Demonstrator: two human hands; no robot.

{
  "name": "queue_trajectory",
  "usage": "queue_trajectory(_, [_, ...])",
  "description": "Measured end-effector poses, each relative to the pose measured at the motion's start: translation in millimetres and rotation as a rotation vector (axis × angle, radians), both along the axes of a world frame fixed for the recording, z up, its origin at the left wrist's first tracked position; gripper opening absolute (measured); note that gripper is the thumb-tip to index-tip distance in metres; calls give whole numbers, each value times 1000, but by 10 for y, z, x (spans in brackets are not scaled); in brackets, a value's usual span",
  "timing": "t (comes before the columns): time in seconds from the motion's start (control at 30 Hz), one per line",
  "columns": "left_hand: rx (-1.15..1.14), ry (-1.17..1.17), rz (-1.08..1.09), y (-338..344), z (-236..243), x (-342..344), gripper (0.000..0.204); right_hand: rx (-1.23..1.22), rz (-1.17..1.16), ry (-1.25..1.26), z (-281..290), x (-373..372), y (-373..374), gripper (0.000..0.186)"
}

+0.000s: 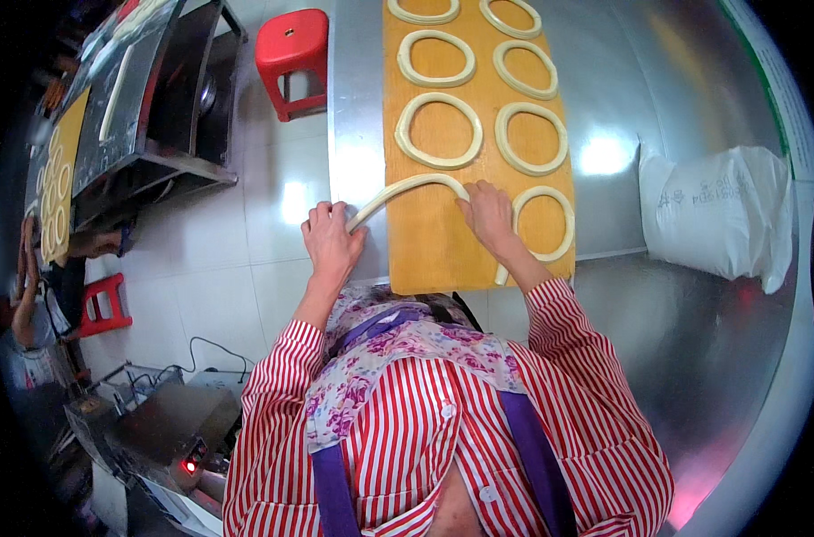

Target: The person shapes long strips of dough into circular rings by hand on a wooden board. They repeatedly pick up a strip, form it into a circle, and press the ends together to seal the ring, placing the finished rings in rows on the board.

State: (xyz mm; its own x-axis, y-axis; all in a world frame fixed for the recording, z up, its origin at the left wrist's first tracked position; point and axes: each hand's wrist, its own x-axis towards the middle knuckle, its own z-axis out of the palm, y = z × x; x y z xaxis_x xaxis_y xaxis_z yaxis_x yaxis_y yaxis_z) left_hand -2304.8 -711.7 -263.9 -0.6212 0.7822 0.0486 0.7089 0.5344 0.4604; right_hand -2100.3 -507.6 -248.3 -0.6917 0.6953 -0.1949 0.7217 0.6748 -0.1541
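Note:
A pale dough rope [407, 185] arches over the near part of a yellow wooden board [434, 259]. My left hand [333, 240] is closed on its left end, just off the board's left edge. My right hand [492, 215] grips the rope farther along, over the board, with its fingers bent round the dough. A short dough end [502, 274] shows below my right wrist; whether it belongs to this rope is hidden by my hand. Right beside that hand lies a dough ring [568, 224], and farther up sit several more, such as a near-left ring [401, 143].
The board lies on a shiny metal table [604, 215]. A white plastic sack [715, 215] stands at the right. To the left are a red stool [290, 54] and a metal workbench [156, 116]. Another person's arm [26, 295] is at far left, near another board of rings [59, 192].

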Motion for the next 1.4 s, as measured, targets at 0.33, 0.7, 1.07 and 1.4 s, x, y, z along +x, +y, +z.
queue_trajectory(0.33, [-123,-577,-31,312,-123,77,32,14,-213,123,230,181,62,41])
queue_trajectory(0.7, [-61,-214,-276,703,-251,177,30,-77,-417,-20,239,879,-730,43])
queue_trajectory(1.07, [-11,-148,-222,576,39,265,26,-41,-441,124,397,471,-644,46])
queue_trajectory(1.4, [90,-253,-352,510,78,72,21,-121,-137,175,299,525,-305,27])
